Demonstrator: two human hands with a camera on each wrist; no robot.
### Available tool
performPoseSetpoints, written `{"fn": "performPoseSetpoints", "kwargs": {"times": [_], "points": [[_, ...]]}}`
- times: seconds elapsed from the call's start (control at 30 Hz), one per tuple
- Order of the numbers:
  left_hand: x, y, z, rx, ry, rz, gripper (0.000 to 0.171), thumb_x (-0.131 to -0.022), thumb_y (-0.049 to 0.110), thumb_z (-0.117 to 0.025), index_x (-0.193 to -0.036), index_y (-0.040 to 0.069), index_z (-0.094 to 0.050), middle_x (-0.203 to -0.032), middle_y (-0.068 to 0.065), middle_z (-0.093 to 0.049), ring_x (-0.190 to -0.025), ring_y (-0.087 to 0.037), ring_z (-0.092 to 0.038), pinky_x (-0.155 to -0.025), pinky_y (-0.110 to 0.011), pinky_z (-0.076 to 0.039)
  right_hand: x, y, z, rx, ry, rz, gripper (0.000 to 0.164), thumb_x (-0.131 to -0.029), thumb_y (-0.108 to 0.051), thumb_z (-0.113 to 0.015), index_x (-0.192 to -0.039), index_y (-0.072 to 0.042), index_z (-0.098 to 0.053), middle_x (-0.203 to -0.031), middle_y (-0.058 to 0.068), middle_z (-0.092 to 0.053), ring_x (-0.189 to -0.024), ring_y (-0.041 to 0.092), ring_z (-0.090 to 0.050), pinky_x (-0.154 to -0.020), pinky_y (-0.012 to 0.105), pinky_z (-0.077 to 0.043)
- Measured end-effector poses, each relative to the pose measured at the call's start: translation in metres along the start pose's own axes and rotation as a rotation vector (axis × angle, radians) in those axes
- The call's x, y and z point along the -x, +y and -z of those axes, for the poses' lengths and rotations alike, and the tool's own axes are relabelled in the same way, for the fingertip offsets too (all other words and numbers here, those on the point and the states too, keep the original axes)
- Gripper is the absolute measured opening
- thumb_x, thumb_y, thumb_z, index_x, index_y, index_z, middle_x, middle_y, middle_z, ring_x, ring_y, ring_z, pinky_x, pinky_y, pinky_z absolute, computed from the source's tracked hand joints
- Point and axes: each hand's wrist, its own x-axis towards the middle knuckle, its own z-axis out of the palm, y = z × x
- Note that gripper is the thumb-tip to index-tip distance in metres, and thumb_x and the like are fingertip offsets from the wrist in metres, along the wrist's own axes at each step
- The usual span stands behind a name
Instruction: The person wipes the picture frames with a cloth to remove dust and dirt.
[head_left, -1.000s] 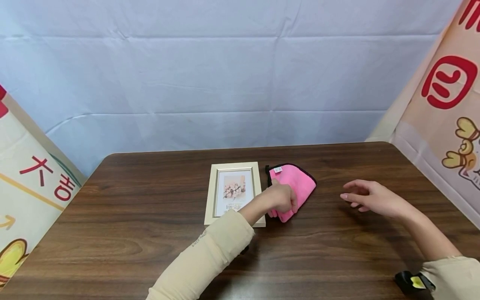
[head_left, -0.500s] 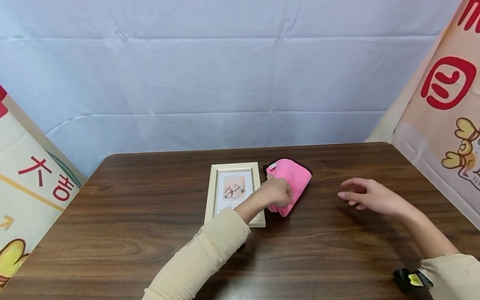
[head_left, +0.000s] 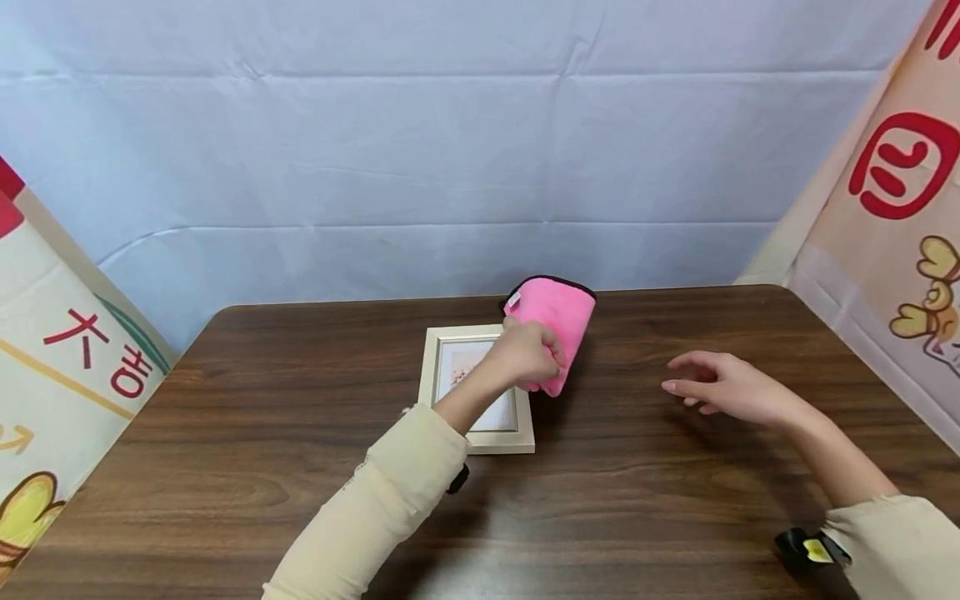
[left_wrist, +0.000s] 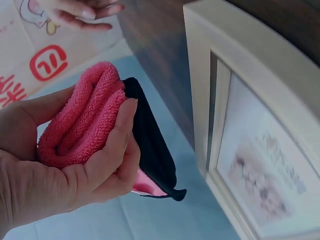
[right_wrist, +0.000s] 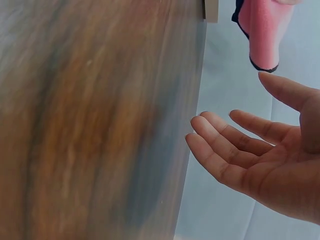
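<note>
A folded pink cloth (head_left: 558, 312) with black edging and a small white tag is gripped by my left hand (head_left: 527, 354). In the left wrist view the thumb and fingers curl round the rolled layers of the cloth (left_wrist: 87, 122). A cream picture frame (head_left: 517, 443) lies on the table just under and left of that hand, its picture partly covered by the wrist. My right hand (head_left: 731, 387) hovers over the table on the right, fingers loosely bent and holding nothing. In the right wrist view its palm (right_wrist: 280, 165) is bare, below the cloth's hanging end (right_wrist: 264, 50).
The brown wooden table (head_left: 225, 417) has a far edge close behind the cloth. A pale blue fabric backdrop (head_left: 375, 150) hangs behind it. Printed banners stand at the left (head_left: 82, 350) and right (head_left: 892, 242) sides.
My left hand has lifted the pink cloth and carried it away from me and left, partly over the picture frame's upper right corner. The right hand has shifted slightly left.
</note>
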Motion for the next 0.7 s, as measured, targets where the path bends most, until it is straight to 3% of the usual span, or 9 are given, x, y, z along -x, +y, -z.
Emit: {"fn": "performPoseSetpoints", "kwargs": {"times": [0.07, 0.13, 0.2, 0.3, 0.5, 0.6, 0.7], "points": [[0.002, -0.003, 0.007, 0.001, 0.018, -0.003, 0.005, -0.076, 0.000, -0.068, -0.073, 0.005, -0.069, -0.079, -0.017, -0.063, -0.088, -0.029, -0.056, -0.045, -0.019, -0.050, -0.002, -0.003, -0.002, -0.001, -0.004, 0.011, 0.054, -0.094, -0.027, -0.057, -0.126, 0.014, -0.041, -0.089, 0.011, -0.062, -0.083, 0.024, -0.061, -0.067, 0.033, -0.055], [0.004, -0.007, 0.014, 0.007, 0.034, 0.001, 0.004, -0.075, 0.002, -0.069, -0.073, 0.005, -0.068, -0.092, -0.021, -0.058, -0.087, -0.024, -0.055, -0.046, -0.019, -0.050, -0.004, -0.005, -0.004, -0.004, -0.012, 0.016, 0.055, -0.093, -0.027, -0.058, -0.126, 0.014, -0.042, -0.090, 0.011, -0.062, -0.083, 0.024, -0.062, -0.067, 0.034, -0.055], [0.006, -0.011, 0.021, 0.024, 0.042, 0.016, 0.005, -0.076, 0.004, -0.071, -0.074, 0.005, -0.067, -0.102, -0.024, -0.050, -0.070, -0.022, -0.060, -0.047, -0.020, -0.051, -0.007, -0.008, -0.006, -0.005, -0.019, 0.020, 0.055, -0.093, -0.027, -0.058, -0.127, 0.013, -0.042, -0.091, 0.012, -0.063, -0.084, 0.024, -0.061, -0.068, 0.035, -0.055], [0.010, -0.017, 0.033, 0.043, 0.066, 0.024, 0.008, -0.075, 0.005, -0.074, -0.073, 0.006, -0.065, -0.101, -0.025, -0.053, -0.061, -0.020, -0.061, -0.050, -0.022, -0.052, -0.011, -0.013, -0.009, -0.009, -0.032, 0.022, 0.054, -0.093, -0.027, -0.058, -0.127, 0.012, -0.042, -0.094, 0.012, -0.063, -0.085, 0.024, -0.062, -0.069, 0.035, -0.055], [0.018, -0.030, 0.051, 0.037, 0.137, 0.042, 0.010, -0.073, 0.002, -0.073, -0.070, 0.007, -0.065, -0.108, -0.024, -0.047, -0.089, -0.025, -0.052, -0.053, -0.024, -0.053, -0.021, -0.025, -0.016, -0.020, -0.055, 0.050, 0.053, -0.093, -0.027, -0.057, -0.128, 0.011, -0.042, -0.094, 0.011, -0.064, -0.086, 0.024, -0.062, -0.069, 0.036, -0.055], [0.021, -0.037, 0.057, 0.022, 0.147, 0.058, 0.010, -0.073, 0.001, -0.073, -0.070, 0.008, -0.066, -0.110, -0.027, -0.049, -0.098, -0.030, -0.051, -0.052, -0.024, -0.053, -0.026, -0.031, -0.021, -0.031, -0.072, 0.057, 0.054, -0.093, -0.027, -0.058, -0.129, 0.010, -0.041, -0.095, 0.011, -0.064, -0.086, 0.024, -0.061, -0.069, 0.037, -0.055], [0.025, -0.044, 0.062, 0.025, 0.152, 0.078, 0.009, -0.073, -0.001, -0.071, -0.071, 0.007, -0.066, -0.117, -0.029, -0.045, -0.108, -0.031, -0.042, -0.051, -0.024, -0.053, -0.031, -0.038, -0.027, -0.031, -0.090, 0.062, 0.055, -0.092, -0.027, -0.059, -0.130, 0.009, -0.042, -0.094, 0.011, -0.064, -0.085, 0.023, -0.060, -0.069, 0.036, -0.054]]}}
